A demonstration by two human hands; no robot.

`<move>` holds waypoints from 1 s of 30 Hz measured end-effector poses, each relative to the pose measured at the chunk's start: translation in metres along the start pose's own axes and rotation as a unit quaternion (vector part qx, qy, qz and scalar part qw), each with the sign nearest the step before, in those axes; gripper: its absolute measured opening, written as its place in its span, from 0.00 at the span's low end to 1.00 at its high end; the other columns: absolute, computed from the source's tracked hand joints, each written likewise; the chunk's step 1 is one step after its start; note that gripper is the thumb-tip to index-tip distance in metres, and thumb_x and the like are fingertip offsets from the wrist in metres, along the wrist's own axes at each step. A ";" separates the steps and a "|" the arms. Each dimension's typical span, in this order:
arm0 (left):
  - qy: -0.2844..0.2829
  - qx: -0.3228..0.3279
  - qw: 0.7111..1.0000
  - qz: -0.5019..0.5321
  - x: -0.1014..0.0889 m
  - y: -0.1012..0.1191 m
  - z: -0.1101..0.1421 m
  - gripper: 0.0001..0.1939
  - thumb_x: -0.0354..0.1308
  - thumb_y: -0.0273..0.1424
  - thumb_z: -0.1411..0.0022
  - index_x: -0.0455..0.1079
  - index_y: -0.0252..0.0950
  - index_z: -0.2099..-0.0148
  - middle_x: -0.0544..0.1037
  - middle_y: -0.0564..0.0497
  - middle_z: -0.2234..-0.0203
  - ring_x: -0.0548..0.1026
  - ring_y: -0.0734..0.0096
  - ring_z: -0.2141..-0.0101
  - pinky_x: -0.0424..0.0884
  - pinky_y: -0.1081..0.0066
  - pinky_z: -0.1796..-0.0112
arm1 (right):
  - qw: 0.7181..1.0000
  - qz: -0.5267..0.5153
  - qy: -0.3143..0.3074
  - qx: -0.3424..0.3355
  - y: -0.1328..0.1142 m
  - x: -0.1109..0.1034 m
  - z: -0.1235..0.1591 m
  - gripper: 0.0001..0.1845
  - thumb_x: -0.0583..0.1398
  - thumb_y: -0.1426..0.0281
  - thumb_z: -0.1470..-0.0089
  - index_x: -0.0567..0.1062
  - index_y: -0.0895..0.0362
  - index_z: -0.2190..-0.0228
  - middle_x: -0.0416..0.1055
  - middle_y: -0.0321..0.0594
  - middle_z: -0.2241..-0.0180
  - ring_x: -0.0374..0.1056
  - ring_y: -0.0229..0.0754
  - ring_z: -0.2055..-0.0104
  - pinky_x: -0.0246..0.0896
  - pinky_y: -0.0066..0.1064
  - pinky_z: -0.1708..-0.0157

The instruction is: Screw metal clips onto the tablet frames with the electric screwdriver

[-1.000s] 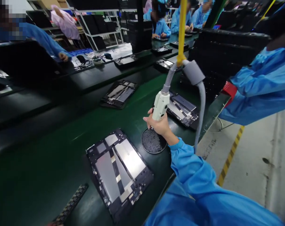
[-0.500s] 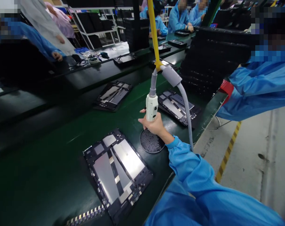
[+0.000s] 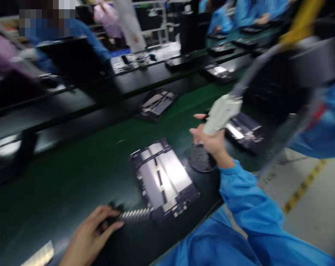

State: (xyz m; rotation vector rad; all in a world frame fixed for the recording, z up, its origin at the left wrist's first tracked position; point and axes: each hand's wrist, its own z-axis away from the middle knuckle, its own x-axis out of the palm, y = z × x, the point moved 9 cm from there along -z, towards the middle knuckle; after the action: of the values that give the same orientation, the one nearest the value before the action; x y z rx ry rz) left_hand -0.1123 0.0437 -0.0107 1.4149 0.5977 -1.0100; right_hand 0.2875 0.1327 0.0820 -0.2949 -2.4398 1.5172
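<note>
My right hand [image 3: 211,142] is wrapped round a white electric screwdriver [image 3: 221,112] that hangs on a grey hose; its tip sits over a round black perforated pad [image 3: 200,159] on the green belt. An opened tablet frame [image 3: 163,177] with silver plates lies just left of the pad. My left hand [image 3: 89,234] comes in at the bottom left, fingers curled on the end of a long dark strip with light segments [image 3: 134,214] that lies beside the tablet's near corner. The whole picture is smeared by motion.
More opened tablet frames lie on the green belt [image 3: 73,177], one further back [image 3: 156,104] and one to the right [image 3: 243,133]. A person in a blue coat [image 3: 325,122] stands at the right. Other workers sit behind the far black bench [image 3: 145,79].
The view has swung left and blurred. My left hand has come into view on the dark strip. The screwdriver now tilts to the right in my right hand.
</note>
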 end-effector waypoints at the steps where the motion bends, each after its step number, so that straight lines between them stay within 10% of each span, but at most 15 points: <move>1: -0.018 -0.015 0.999 0.022 0.002 0.005 0.001 0.20 0.61 0.52 0.51 0.77 0.41 0.68 0.78 0.49 0.68 0.75 0.67 0.72 0.72 0.71 0.70 | 1.000 -0.009 -0.007 0.002 -0.006 0.004 0.003 0.21 0.68 0.69 0.54 0.71 0.55 0.57 0.67 0.25 0.87 0.60 0.34 0.87 0.60 0.29 0.83; 11: -0.037 -0.224 0.936 0.269 0.005 -0.016 0.014 0.17 0.68 0.42 0.60 0.74 0.35 0.72 0.77 0.51 0.80 0.73 0.70 0.76 0.67 0.72 0.72 | 0.982 -0.088 -0.158 0.043 -0.032 0.105 0.045 0.22 0.68 0.67 0.52 0.69 0.53 0.55 0.67 0.26 0.86 0.62 0.36 0.87 0.61 0.30 0.85; 18: -0.022 -0.171 0.983 0.059 -0.013 -0.021 0.004 0.12 0.64 0.42 0.54 0.72 0.39 0.76 0.75 0.54 0.81 0.72 0.67 0.76 0.62 0.71 0.74 | 0.960 -0.082 -0.253 0.090 -0.017 0.186 0.065 0.17 0.65 0.70 0.52 0.71 0.54 0.59 0.66 0.26 0.86 0.64 0.38 0.86 0.67 0.35 0.81; 30: 0.013 -0.107 0.991 -0.075 -0.012 -0.002 0.015 0.10 0.55 0.36 0.42 0.70 0.40 0.74 0.75 0.53 0.73 0.72 0.67 0.73 0.59 0.68 0.71 | 0.966 -0.033 -0.231 0.110 0.022 0.200 0.064 0.19 0.65 0.69 0.55 0.72 0.55 0.59 0.64 0.24 0.86 0.62 0.35 0.87 0.62 0.30 0.83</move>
State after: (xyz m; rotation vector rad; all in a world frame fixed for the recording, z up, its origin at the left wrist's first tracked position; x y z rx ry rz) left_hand -0.1230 0.0322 0.0005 1.2077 0.8171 -1.0149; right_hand 0.0786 0.1484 0.0567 0.2069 -2.5343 1.9868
